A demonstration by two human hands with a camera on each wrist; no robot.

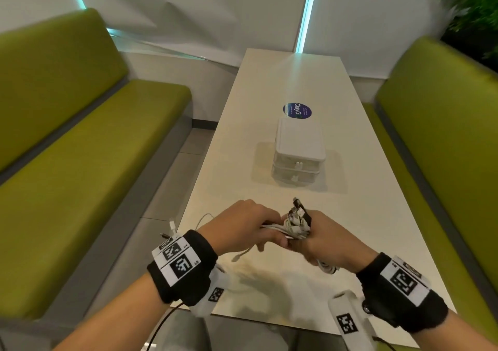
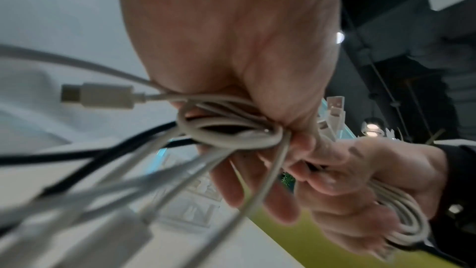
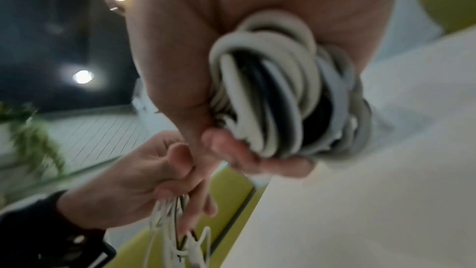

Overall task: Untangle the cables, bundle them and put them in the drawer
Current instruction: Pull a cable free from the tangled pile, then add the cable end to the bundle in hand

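Both hands hold one bunch of white and black cables above the near end of the white table. My right hand grips the coiled part, whose loops stick out below the palm and whose plugs poke up above the fist. My left hand grips the loose strands just left of the coil. From it a white plug and a black cable trail away. Further up the table stands the small translucent drawer unit, both drawers shut.
Green benches run along both sides of the table. A round blue sticker lies behind the drawer unit. Loose cable ends hang past the table's left edge. A plant stands at the far right.
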